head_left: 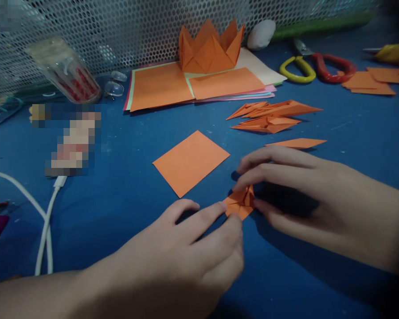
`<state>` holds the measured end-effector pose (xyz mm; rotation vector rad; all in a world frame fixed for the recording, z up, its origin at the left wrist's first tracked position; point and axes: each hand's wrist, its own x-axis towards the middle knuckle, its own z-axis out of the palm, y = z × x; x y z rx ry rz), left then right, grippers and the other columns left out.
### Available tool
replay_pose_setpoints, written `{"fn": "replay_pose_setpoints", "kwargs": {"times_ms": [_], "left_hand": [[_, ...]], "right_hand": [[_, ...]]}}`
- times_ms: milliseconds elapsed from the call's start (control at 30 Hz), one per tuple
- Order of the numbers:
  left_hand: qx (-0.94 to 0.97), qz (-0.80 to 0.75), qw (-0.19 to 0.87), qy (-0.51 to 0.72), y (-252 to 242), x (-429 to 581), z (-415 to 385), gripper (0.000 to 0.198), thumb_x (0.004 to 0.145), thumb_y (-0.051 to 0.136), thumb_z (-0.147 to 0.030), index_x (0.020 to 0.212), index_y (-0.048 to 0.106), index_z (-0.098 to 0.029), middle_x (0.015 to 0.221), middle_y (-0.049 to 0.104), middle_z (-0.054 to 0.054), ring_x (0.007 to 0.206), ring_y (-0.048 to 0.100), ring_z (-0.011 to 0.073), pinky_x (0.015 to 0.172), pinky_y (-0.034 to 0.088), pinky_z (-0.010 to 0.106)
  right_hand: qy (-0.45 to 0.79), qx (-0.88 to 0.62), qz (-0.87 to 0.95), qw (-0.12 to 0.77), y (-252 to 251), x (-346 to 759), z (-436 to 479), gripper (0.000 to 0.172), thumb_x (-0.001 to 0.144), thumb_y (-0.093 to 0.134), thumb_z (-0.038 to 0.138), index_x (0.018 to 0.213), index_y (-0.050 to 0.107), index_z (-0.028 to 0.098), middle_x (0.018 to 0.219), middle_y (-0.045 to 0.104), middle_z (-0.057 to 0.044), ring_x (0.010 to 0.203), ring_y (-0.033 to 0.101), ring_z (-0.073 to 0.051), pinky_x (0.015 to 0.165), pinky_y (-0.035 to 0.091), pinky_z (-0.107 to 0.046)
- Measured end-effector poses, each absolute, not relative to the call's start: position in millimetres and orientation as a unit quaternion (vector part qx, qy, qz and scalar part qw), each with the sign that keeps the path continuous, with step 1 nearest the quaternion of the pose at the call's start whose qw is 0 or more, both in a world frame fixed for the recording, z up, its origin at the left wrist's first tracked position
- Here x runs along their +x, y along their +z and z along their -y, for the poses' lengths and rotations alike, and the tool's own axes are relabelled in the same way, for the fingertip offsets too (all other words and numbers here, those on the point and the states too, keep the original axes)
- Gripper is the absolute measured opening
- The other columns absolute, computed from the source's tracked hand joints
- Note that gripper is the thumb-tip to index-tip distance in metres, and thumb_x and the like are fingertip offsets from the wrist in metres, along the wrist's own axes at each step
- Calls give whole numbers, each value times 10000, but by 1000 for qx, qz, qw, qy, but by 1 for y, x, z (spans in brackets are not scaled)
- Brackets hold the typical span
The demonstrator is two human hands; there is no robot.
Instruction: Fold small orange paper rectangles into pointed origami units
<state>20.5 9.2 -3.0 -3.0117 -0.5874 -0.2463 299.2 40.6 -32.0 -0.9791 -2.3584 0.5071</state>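
Note:
A small piece of folded orange origami paper (240, 204) lies on the blue tabletop between my hands, with creases and a flap standing up on its right side. My left hand (199, 250) presses the paper's left and near edges down with its fingertips. My right hand (302, 190) has its thumb and curved fingers around the raised flap; the exact contact is partly hidden. Just beyond lies a flat orange paper rectangle (191, 163). Several pointed folded orange pieces (272, 117) lie farther back, and another slim folded piece (297, 143) rests behind my right hand.
An orange paper crown (211, 51) stands on a stack of coloured paper (159, 86) by the perforated metal panel (136, 35). Scissors (297, 71) and small orange sheets (369, 83) lie at right. A jar (66, 71) and white cable (46, 221) are at left.

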Motion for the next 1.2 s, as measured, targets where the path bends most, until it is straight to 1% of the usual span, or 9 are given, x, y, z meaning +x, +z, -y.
{"fn": "replay_pose_setpoints", "kwargs": {"times_ms": [200, 333, 433, 600, 700, 833, 1000, 1133, 1200], "left_hand": [[-973, 184, 59, -123, -12, 19, -9, 447, 1237, 439, -191, 1456, 824, -248, 1464, 835, -25, 1346, 699, 179, 1058, 521, 314], [-964, 214, 88, -129, -15, 19, -6, 442, 1258, 435, -224, 1420, 846, -242, 1424, 858, -82, 1246, 716, 147, 1067, 501, 293], [-956, 235, 74, -161, -16, 19, -5, 467, 1269, 395, -237, 1398, 843, -232, 1427, 854, -121, 1141, 736, 147, 1024, 510, 298], [-958, 231, 47, -162, -13, 23, -5, 526, 1262, 335, -179, 1291, 860, -185, 1308, 875, -59, 1076, 721, 169, 913, 530, 310], [-960, 231, 62, -148, -10, 25, -4, 540, 1256, 338, -141, 1251, 876, -188, 1217, 876, -30, 998, 691, 170, 852, 516, 313], [-958, 231, 85, -144, -13, 28, -1, 504, 1243, 392, -114, 1307, 878, -228, 1225, 890, -72, 991, 678, 161, 868, 513, 296], [-949, 254, 76, -171, -18, 27, 2, 513, 1266, 380, -144, 1302, 883, -241, 1249, 900, -97, 981, 716, 142, 810, 529, 305], [-955, 250, 66, -143, -16, 26, 4, 489, 1262, 407, -151, 1305, 885, -244, 1265, 898, -75, 1100, 739, 148, 914, 535, 294], [-957, 247, 65, -136, -15, 25, 4, 503, 1262, 386, -147, 1322, 877, -240, 1310, 890, -73, 1171, 736, 147, 973, 527, 296]], "right_hand": [[196, -369, 870, 262, -28, 298, -36, 215, 1076, 581, 212, 1165, 731, 338, 1143, 801, -36, 953, 832, -223, 782, 687, -307], [205, -407, 845, 280, -34, 297, -27, 251, 1059, 639, 243, 1252, 760, 349, 973, 773, -10, 696, 743, -194, 611, 630, -292], [243, -423, 826, 284, -37, 297, -22, 265, 1076, 634, 289, 1267, 807, 352, 926, 777, -6, 615, 701, -174, 579, 610, -292], [275, -453, 810, 252, -33, 299, -21, 292, 1118, 677, 507, 1264, 875, 350, 792, 753, -6, 508, 590, -155, 441, 499, -275], [304, -460, 796, 250, -34, 300, -24, 387, 1144, 632, 631, 1236, 890, 357, 815, 804, -9, 568, 692, -175, 455, 545, -262], [342, -456, 775, 274, -36, 299, -24, 326, 1142, 647, 565, 1124, 905, 367, 903, 858, -18, 660, 785, -204, 505, 607, -269], [370, -455, 755, 293, -26, 292, -23, 163, 1070, 788, 443, 942, 861, 372, 690, 749, 60, 501, 613, -140, 447, 483, -236], [358, -443, 768, 292, -22, 287, -25, 276, 1100, 753, 556, 951, 862, 351, 669, 735, 39, 484, 587, -149, 422, 440, -258], [344, -443, 770, 306, -24, 286, -28, 286, 1102, 732, 503, 899, 836, 330, 618, 689, 33, 444, 536, -151, 394, 399, -274]]}}
